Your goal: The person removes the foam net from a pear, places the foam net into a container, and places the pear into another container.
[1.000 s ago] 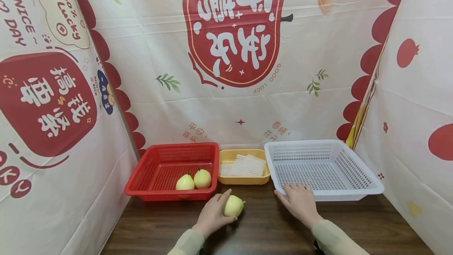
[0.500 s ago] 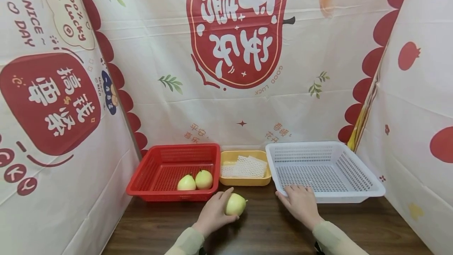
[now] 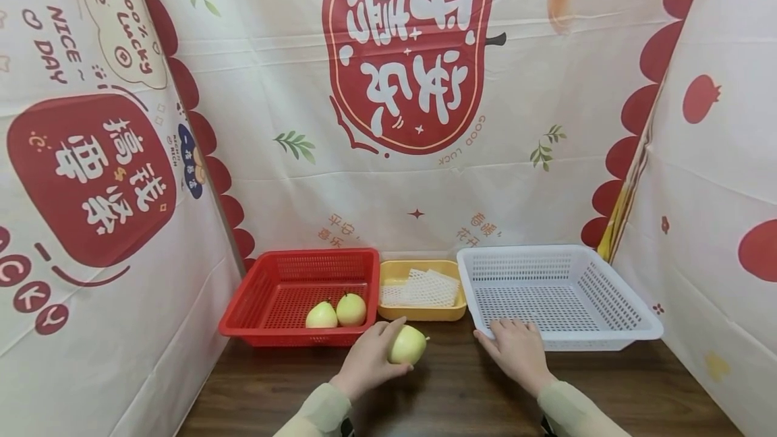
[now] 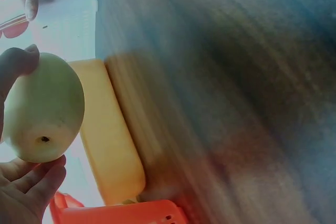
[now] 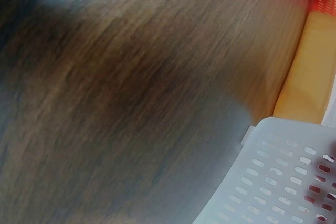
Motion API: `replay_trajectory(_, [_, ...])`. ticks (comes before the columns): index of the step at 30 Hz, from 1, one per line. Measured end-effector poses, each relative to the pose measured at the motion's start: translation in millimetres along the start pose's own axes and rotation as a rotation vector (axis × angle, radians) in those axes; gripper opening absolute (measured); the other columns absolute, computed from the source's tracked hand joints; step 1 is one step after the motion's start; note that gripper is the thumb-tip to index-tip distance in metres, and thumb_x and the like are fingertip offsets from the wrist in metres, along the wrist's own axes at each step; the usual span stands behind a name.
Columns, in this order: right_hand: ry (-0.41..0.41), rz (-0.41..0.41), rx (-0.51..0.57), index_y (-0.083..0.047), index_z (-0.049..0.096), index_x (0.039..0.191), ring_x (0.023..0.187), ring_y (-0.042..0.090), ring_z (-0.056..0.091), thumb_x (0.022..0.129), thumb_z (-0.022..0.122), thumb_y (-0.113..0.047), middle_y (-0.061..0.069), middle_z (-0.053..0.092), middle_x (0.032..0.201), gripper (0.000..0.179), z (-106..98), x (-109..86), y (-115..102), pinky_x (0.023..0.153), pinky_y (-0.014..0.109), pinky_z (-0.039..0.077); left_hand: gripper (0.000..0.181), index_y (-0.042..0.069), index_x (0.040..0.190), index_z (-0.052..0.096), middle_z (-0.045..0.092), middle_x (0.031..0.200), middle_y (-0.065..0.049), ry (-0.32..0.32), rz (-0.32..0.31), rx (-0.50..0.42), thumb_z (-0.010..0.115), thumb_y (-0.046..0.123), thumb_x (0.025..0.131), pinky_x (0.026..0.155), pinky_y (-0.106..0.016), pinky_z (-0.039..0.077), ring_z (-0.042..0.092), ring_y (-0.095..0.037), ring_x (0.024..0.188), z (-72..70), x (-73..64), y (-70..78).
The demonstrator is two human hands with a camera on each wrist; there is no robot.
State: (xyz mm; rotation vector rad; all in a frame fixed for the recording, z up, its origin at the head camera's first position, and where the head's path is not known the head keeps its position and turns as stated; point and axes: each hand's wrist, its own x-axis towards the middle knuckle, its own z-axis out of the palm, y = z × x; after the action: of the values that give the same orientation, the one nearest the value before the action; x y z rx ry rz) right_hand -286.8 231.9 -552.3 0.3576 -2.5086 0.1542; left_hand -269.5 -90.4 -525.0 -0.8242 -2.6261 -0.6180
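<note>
In the head view my left hand holds a pale yellow-green pear between thumb and fingers, just above the table, its stem pointing right. The left wrist view shows the same pear up close, its dark-centred hollow facing the camera. Over the front rim of the white basket rests my right hand, holding no fruit. The right wrist view does not show that hand, only part of the white basket. Two more pears, one beside the other, lie in the red basket.
Between the two baskets stands a small yellow tray with white foam netting sleeves in it. All stand along the back of a dark wooden table. Printed cloth walls enclose the back and both sides.
My left hand has raised the pear slightly off the table. The right hand stays on the white basket's rim. The head view has shifted a little.
</note>
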Motion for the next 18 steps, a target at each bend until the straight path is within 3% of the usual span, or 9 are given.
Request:
replay_trajectory(11, [0.042,-0.021,0.004,-0.015,0.062,0.076,0.067,0.027,0.055,0.089,0.061,-0.051,0.004,0.062,0.075,0.039,0.5,0.3,0.2,0.059,0.040,0.031,0.087,0.022,0.146,0.043,0.058,0.115,0.000,-0.010,0.019,0.043,0.080,0.050,0.072,0.082,-0.033,0.049,0.056,-0.014,0.099,-12.9,5.2,0.6])
replay_trajectory(18, [-0.018,-0.001,-0.006,-0.013,0.067,0.084,0.070,0.026,0.056,0.091,0.057,-0.054,0.004,0.063,0.079,0.042,0.4,-0.1,0.5,0.060,0.040,0.032,0.081,0.022,0.142,0.047,0.058,0.117,-0.001,-0.026,0.025,0.058,0.080,0.049,0.073,0.083,-0.034,0.050,0.055,-0.015,0.101,-21.2,3.4,-1.1])
